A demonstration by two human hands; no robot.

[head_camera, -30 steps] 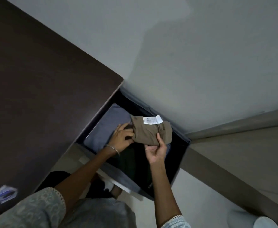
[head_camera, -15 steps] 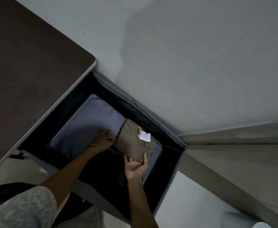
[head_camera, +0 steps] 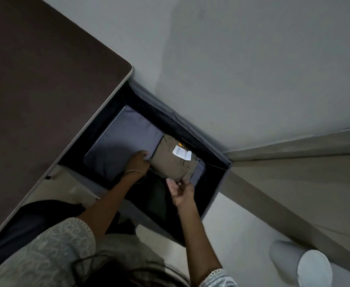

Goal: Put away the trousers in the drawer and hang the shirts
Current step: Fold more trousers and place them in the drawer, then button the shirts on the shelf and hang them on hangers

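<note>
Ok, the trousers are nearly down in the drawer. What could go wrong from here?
1. The right hand pinches the near end of the folded olive trousers; letting go may let the bundle spring open.
2. The left hand sits between the trousers and the grey-blue folded garment; pulling out could ruck either one.
3. The bundle crowds the drawer wall and might snag.

Folded trousers (head_camera: 170,164) in drawer (head_camera: 170,119) (right end), left hand (head_camera: 137,162) at their left, right hand (head_camera: 181,192) in front
</note>
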